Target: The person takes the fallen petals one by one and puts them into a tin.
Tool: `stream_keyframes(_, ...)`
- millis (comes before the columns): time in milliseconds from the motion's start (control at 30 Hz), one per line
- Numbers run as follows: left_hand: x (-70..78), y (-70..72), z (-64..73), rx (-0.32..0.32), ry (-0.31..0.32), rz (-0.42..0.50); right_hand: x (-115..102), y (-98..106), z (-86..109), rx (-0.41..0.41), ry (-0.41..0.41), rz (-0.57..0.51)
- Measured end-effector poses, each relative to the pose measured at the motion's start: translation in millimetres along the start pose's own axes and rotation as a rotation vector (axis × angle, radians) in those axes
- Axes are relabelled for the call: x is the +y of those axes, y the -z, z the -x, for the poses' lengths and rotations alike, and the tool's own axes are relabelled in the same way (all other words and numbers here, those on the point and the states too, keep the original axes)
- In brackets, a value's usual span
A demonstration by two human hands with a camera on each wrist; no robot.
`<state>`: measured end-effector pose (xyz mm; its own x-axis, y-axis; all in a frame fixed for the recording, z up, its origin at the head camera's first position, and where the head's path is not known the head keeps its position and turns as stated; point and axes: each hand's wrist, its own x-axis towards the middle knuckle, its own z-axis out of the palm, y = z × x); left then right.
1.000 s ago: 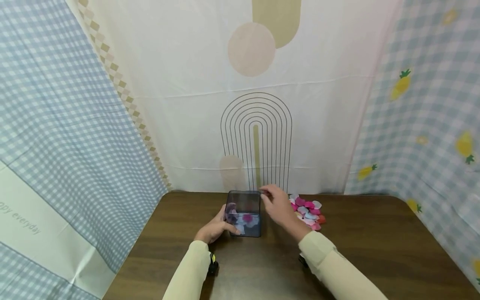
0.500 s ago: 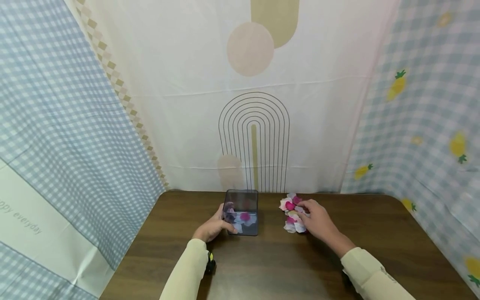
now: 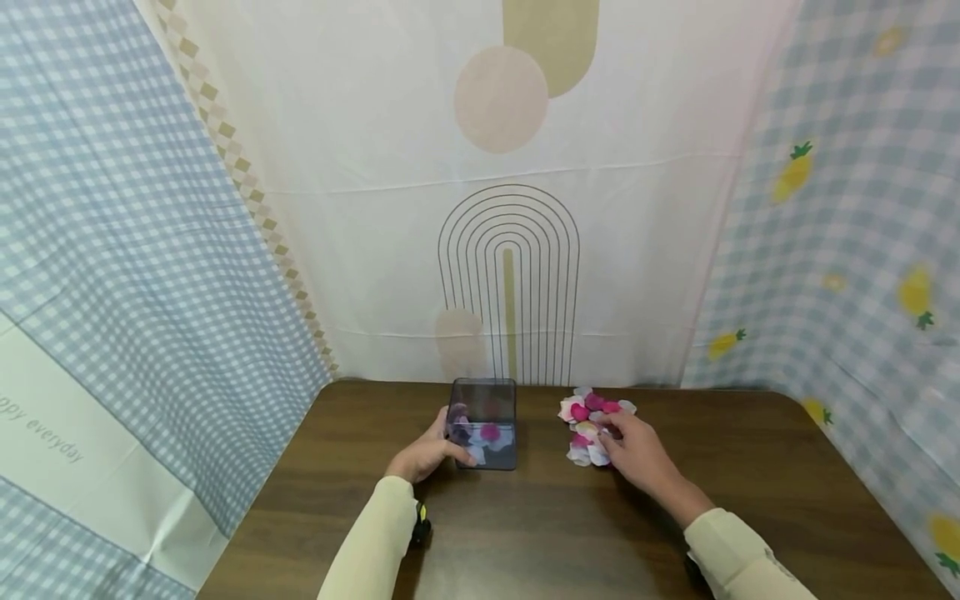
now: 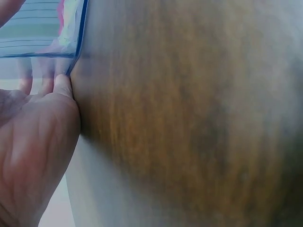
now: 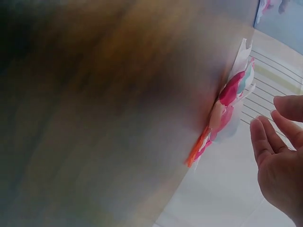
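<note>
A clear, blue-tinted plastic box stands near the table's back edge, with several pink, purple and white petals inside. My left hand grips its left side, thumb at the front and fingers round the side. In the left wrist view the fingers show through the clear wall, and the box's corner meets the table. Right of the box lies a loose pile of fabric-like flower petals, pink, white and orange. Over the pile's right part hovers my right hand, fingers loosely bent. In the right wrist view nothing shows between thumb and fingers.
The brown wooden table has rounded back corners. Directly behind it hangs a white cloth with arch lines. Checked cloths flank both sides.
My right hand has gone from the box's right edge to the petal pile, then shifted slightly, showing more pink petals. The left hand keeps its grip on the box.
</note>
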<state>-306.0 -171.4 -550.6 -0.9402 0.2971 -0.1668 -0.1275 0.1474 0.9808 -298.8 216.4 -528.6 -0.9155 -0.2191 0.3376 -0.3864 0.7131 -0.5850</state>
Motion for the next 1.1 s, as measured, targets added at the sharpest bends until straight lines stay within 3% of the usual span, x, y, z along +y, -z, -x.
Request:
stream_keyframes(400, -1.9, 0.5, 1.0, -0.019, 0.001, -0.008, 6.7, 1.0, -0.9, -0.054, -0.015, 0.023)
stream_keyframes(567, 0.6, 1.4, -0.7, -0.017, -0.001, -0.017, 6.9, 1.8, -7.5, -0.207, -0.042, 0.087)
stream_keyframes(667, 1.2, 2.3, -1.0, -0.015, -0.002, -0.016, 8.2, 0.4, -12.0, -0.316, 0.014, 0.202)
stream_keyframes(767, 1.0, 3.1, -1.7, -0.011, -0.002, -0.012, 9.7, -0.9, -15.5, -0.36, 0.079, 0.299)
stream_keyframes(1100, 0.0, 2.7, -1.4, -0.014, 0.009, -0.007, 10.2, -1.4, -24.8, -0.344, 0.17, 0.364)
